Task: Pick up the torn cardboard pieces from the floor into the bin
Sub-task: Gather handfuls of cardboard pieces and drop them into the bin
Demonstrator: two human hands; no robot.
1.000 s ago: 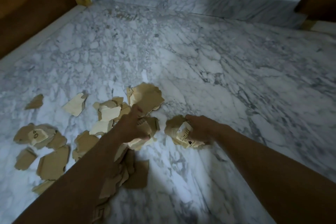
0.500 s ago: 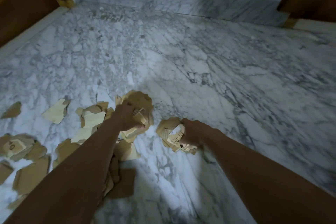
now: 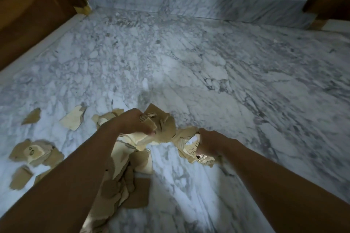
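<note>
Two handfuls now nearly touch: your left hand (image 3: 132,122) has its grip clenched on a bigger cardboard wad (image 3: 163,126) than a second ago, and your right hand (image 3: 210,143) has its grip clenched on a printed wad (image 3: 186,144). Loose pieces (image 3: 73,118) still litter the floor (image 3: 227,81) to your left. No bin in view.

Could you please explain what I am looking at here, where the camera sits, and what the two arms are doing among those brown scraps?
No machine is here: a person works with bare hands, and the picture comes from a wide-angle camera worn on the head, looking forward and down. The two arms are that person's own. The left hand grips a bunch of torn brown cardboard pieces; the right hand grips a second bunch of printed cardboard scraps. More torn pieces lie loose on the white, grey-veined marble floor, such as a pale scrap at left and a heap beneath the left forearm.
</note>
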